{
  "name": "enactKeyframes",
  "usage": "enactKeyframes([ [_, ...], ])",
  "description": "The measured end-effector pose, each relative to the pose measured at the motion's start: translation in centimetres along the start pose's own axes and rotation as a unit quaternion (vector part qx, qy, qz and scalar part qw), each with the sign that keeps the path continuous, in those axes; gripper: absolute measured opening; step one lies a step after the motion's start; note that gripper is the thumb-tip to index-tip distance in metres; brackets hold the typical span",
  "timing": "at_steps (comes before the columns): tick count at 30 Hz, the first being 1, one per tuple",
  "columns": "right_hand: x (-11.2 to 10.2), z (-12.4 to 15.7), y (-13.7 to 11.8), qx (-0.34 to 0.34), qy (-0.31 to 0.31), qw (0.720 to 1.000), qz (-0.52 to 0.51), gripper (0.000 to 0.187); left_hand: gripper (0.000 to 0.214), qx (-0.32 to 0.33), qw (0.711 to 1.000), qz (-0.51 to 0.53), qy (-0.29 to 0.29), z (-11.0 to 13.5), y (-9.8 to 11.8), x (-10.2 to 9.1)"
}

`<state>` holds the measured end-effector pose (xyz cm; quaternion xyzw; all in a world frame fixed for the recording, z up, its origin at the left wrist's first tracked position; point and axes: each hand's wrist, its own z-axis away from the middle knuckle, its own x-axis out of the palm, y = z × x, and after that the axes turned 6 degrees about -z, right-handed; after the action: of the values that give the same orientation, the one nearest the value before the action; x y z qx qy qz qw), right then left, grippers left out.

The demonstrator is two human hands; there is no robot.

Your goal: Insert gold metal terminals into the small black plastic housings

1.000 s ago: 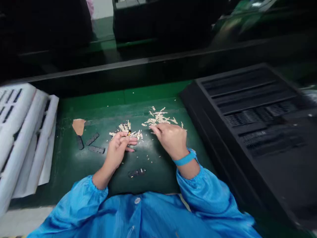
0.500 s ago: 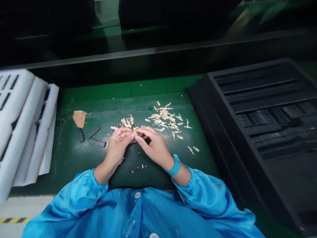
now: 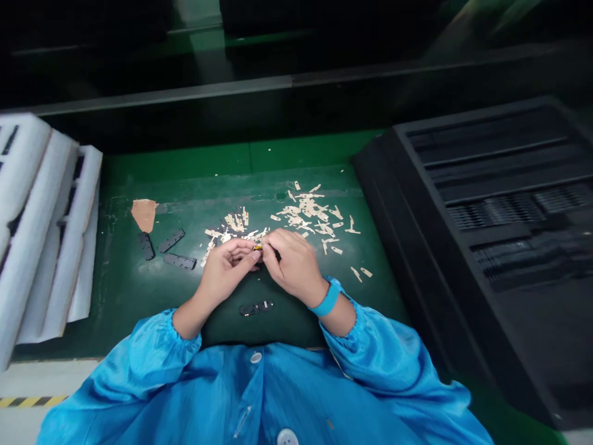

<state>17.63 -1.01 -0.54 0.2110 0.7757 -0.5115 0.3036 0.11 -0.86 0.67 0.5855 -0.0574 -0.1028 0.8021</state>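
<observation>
left fingers (image 3: 246,263) pinch a yellow part (image 3: 257,248) beside right fingers (image 3: 272,240).

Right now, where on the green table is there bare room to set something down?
Bare patches: front left, between the white foam stack, three black parts and left sleeve; a narrower one between the blue wristband and black tray. Crowded: beyond the left hand and right hand, where pale pieces spread.

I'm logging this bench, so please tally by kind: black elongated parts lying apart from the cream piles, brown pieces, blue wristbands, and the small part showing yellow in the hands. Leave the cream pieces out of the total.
Black elongated parts: 4
Brown piece: 1
Blue wristband: 1
Small yellow part: 1
Total: 7
</observation>
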Motion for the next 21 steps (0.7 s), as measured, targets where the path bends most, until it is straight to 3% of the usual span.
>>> enactKeyframes([
  [4,0.09,0.06,-0.04,-0.002,-0.009,0.999,0.035,0.025,0.031,-0.028,0.999,0.009,0.024,-0.09,-0.37,-0.25],
  [10,0.09,0.17,-0.06,-0.013,0.010,0.999,0.037,0.024,0.034,-0.079,0.995,0.058,-0.001,-0.43,-0.49,-0.57],
  [21,0.11,0.25,-0.25,-0.026,0.001,0.999,0.026,0.026,0.039,-0.099,0.992,0.080,-0.002,-0.50,-0.05,-0.41],
])
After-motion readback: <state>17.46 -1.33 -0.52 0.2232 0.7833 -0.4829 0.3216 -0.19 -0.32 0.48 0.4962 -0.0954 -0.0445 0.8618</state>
